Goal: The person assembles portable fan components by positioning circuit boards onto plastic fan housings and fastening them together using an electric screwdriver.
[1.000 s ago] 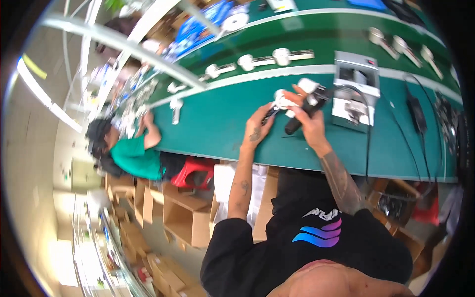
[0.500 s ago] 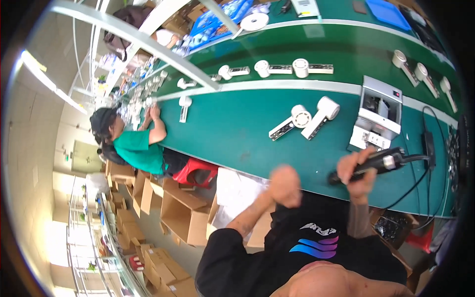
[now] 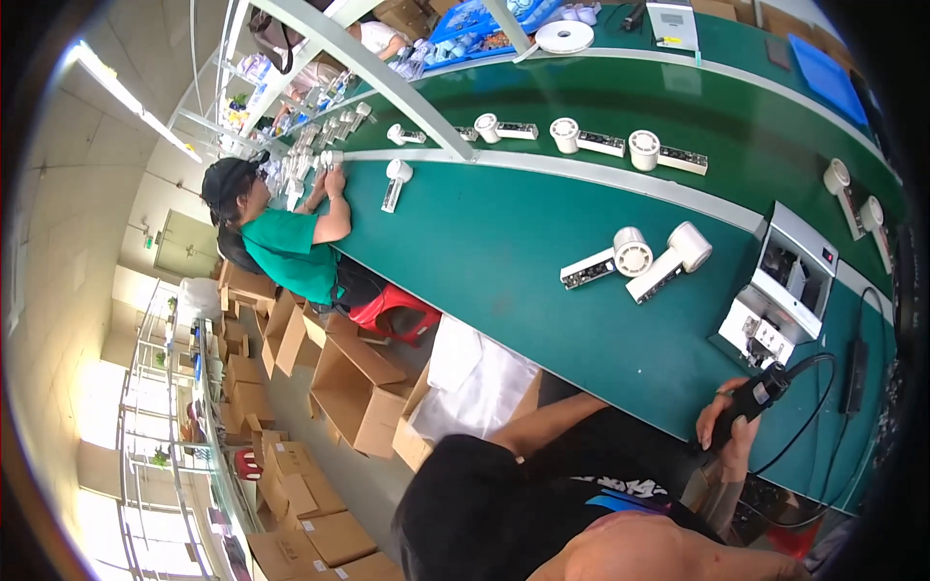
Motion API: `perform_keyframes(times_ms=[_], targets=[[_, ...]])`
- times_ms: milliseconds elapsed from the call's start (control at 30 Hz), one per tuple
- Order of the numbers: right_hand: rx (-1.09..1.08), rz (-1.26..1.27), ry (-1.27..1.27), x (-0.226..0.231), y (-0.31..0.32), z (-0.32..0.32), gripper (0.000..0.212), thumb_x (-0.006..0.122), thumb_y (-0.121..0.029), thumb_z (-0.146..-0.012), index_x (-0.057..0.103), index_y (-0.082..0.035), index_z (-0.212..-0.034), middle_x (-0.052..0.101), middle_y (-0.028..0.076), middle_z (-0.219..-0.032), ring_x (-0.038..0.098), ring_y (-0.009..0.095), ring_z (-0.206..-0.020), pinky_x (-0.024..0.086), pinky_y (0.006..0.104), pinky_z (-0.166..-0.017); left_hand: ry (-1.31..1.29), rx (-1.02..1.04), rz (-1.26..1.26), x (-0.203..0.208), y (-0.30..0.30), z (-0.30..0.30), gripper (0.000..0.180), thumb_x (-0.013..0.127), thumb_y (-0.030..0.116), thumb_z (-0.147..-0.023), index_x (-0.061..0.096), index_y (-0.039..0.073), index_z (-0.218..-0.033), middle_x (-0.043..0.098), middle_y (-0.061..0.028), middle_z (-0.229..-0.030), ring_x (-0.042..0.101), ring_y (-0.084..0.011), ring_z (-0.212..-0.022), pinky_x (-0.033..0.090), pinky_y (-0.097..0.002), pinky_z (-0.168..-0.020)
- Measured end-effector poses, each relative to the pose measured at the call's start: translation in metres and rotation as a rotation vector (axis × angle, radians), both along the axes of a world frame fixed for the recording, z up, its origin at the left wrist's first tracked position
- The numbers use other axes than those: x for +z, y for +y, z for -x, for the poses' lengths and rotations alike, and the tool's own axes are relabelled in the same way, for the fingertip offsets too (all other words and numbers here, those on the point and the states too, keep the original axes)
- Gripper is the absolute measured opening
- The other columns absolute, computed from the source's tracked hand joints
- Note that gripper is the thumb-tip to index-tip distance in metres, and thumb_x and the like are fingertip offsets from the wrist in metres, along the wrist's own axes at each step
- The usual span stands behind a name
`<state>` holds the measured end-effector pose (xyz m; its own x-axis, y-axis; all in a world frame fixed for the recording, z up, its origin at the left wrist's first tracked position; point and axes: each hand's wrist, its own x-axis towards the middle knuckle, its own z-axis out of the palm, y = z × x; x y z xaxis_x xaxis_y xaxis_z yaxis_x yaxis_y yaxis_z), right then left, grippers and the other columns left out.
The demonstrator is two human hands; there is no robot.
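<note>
My right hand (image 3: 728, 441) is closed round a black corded electric screwdriver (image 3: 744, 405), held at the near table edge with its cord end up and to the right. Just beyond it stands a grey and white screw feeder (image 3: 787, 276) with an opening in its top. My left forearm (image 3: 552, 424) reaches in at the table edge, but the hand itself is hidden. On the green table (image 3: 504, 261) ahead lie two white handheld fans, one (image 3: 632, 254) beside the other (image 3: 688, 247), their handles uncovered and showing dark inner parts.
Several similar fans (image 3: 644, 150) lie along the green strip behind a pale rail (image 3: 601, 174). A black inline box (image 3: 855, 376) and cable lie at the right. A co-worker in a green shirt (image 3: 291, 250) sits at the far left. Open cardboard boxes (image 3: 358, 387) stand on the floor.
My right hand has lowered the screwdriver toward the table's near edge. My left hand has dropped out of sight from beside the edge. The view has turned, so the table sits further right.
</note>
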<state>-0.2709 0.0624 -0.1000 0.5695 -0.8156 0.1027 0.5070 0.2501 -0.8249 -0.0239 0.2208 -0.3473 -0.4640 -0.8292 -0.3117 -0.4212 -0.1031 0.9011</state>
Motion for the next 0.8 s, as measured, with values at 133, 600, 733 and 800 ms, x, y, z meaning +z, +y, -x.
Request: perform_keyframes(times_ms=[133, 600, 733, 800], targets=[[-0.014, -0.041, 0.086, 0.000, -0.002, 0.013, 0.071, 0.075, -0.049, -0.090, 0.039, 0.001, -0.126, 0.057, 0.009, -0.062, 0.052, 0.016, -0.043, 0.043, 0.0273, -0.043, -0.090, -0.005, -0.133, 0.075, 0.070, -0.004, 0.027, 0.048, 0.025, -0.102, 0.059, 0.008, -0.121, 0.056, -0.0161, -0.136, 0.050, -0.0282, -0.126, 0.036, -0.0406, -0.109], [0.688, -0.199, 0.451, 0.018, -0.038, 0.024, 0.024, 0.081, -0.011, -0.081, 0.061, -0.002, -0.090, 0.061, 0.007, -0.081, 0.060, 0.018, -0.078, 0.047, 0.0333, -0.071, -0.021, 0.125, -0.344, 0.017, 0.018, 0.006, 0.046, 0.040, 0.020, -0.107, 0.045, 0.009, -0.152, 0.043, -0.0171, -0.157, 0.036, -0.0243, -0.147, 0.025, -0.0365, -0.124], [0.607, 0.004, 0.525, -0.026, -0.003, 0.053, 0.019, 0.080, -0.011, -0.083, 0.064, -0.004, -0.091, 0.062, 0.007, -0.087, 0.060, 0.021, -0.084, 0.049, 0.0376, -0.079, 0.054, 0.165, -0.379, -0.008, 0.054, 0.032, 0.047, 0.039, 0.020, -0.107, 0.044, 0.009, -0.152, 0.043, -0.0172, -0.157, 0.036, -0.0247, -0.147, 0.025, -0.0365, -0.124], [0.510, -0.124, 0.464, -0.020, 0.009, 0.052, 0.040, 0.084, -0.003, -0.079, 0.062, 0.004, -0.112, 0.068, 0.009, -0.086, 0.064, 0.015, -0.075, 0.052, 0.0297, -0.069, 0.066, 0.105, -0.387, -0.003, 0.061, 0.022, 0.047, 0.039, 0.019, -0.107, 0.044, 0.009, -0.153, 0.043, -0.0173, -0.157, 0.036, -0.0248, -0.147, 0.025, -0.0365, -0.124]])
